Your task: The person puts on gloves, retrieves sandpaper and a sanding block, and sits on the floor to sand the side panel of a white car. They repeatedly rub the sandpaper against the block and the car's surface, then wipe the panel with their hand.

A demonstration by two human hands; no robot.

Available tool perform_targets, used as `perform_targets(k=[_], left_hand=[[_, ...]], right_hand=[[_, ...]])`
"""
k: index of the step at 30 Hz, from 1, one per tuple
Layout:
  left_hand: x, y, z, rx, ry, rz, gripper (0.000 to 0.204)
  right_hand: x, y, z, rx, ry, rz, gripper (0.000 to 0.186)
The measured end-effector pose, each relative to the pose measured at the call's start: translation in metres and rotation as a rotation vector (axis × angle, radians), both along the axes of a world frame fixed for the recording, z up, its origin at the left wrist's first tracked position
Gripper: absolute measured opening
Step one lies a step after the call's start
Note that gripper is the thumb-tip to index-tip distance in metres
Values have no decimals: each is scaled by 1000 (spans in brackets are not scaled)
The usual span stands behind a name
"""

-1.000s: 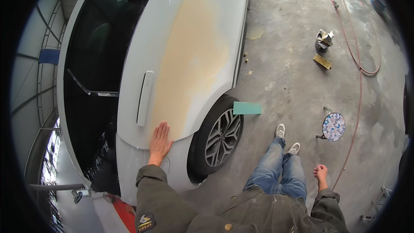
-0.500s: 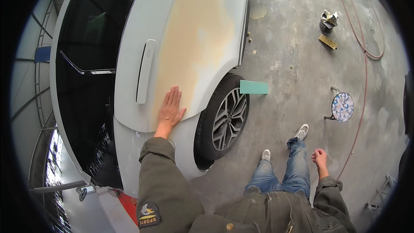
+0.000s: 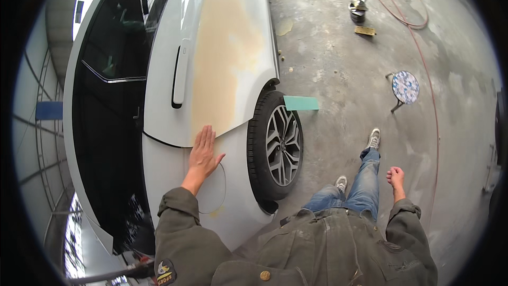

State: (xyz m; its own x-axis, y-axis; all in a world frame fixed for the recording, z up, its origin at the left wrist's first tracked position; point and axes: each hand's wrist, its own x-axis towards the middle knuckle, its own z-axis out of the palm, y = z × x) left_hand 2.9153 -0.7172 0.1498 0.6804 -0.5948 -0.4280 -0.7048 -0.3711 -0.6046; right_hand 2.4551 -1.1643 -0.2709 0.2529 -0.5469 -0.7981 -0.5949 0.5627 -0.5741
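Observation:
My left hand [image 3: 202,156] lies flat on the side of a white car, fingers stretched toward the top of the view and the thumb out. Its fingertips rest at the lower end of a tan filler patch [image 3: 217,63] on the door, by the door seam; the palm is over the rear panel [image 3: 177,172]. Just below the hand shows the round outline of a fuel flap [image 3: 211,188]. At my right side my right hand [image 3: 395,176] hangs in a loose fist, with nothing visible in it, apart from everything.
The rear wheel [image 3: 283,145] is right of my left hand, a green board [image 3: 301,103] sticking out beside it. A round patterned stool [image 3: 406,87], a black bucket [image 3: 357,13], a yellow block [image 3: 365,30] and a red hose [image 3: 420,53] are on the concrete floor.
My left hand has slid along the car from the tan patch back to the door seam. The fuel flap has come into view. The stool and bucket appear farther off.

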Motion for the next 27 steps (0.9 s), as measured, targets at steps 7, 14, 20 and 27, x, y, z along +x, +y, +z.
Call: perform_targets(k=[7,14,20,27], left_hand=[[76,-36,-56,49,165,-240,81],[93,-47,-68,85,237,-347,77],[73,-10,-2,214,208,-435,75],[12,14,54,293,82,-180,74]], right_hand=[[-104,126,32,-6,58,-198,15],[-232,217,38,6,191,-341,17],[-270,267,-10,2,147,-516,21],[-241,306,13,2,-114,-572,24]])
